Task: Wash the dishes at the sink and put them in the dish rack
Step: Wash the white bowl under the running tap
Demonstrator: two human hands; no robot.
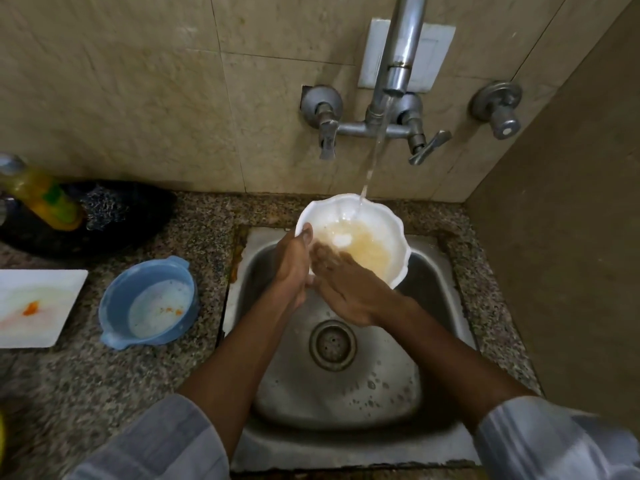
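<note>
Bowl (367, 233) gripped by left hand (292, 268) (right hand (349, 289) inside).

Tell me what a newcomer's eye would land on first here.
The white bowl held over the sink, with tap water streaming into its cloudy yellowish contents. The left hand grips its rim while the right hand rubs inside. Left on the counter, a blue bowl with orange scraps waits.
</note>
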